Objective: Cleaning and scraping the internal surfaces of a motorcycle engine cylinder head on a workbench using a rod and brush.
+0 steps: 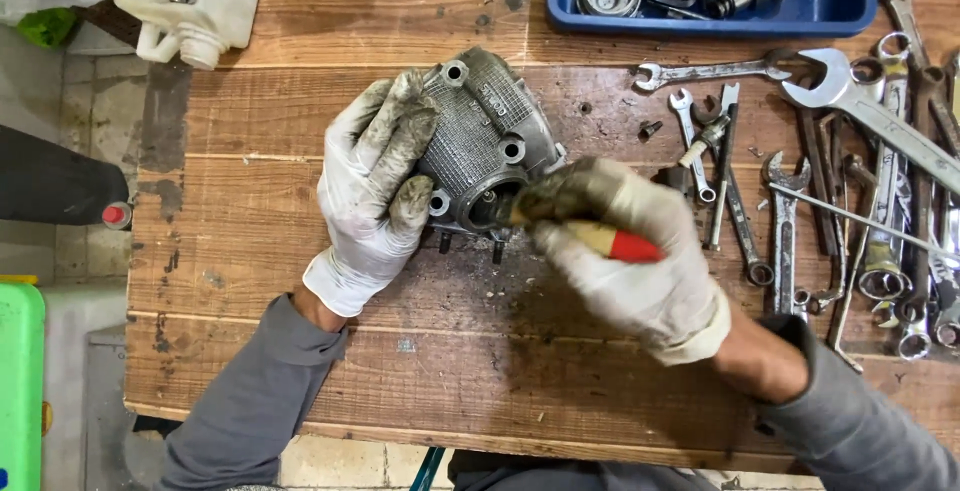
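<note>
Right now the left hand point(375, 186), in a grimy white glove, wraps its fingers round the left flank of a grey cast-metal engine casting point(480, 141) at mid-bench on the wooden plank table point(300, 351). Just right of it, the right hand point(625, 251) grips a red-handled brush point(610, 241), whose long axis runs leftward into the casting's round port. Up left lies a white plastic jug point(195, 1); up right, a blue plastic tray point(830, 1) of parts; spanners point(860, 101) fan out at right.

Gloved hands, left point(372, 189) and right point(625, 251), steady a metal engine casting point(480, 141) and press a red-handled brush point(600, 241) against it on a wooden surface point(300, 111).
</note>
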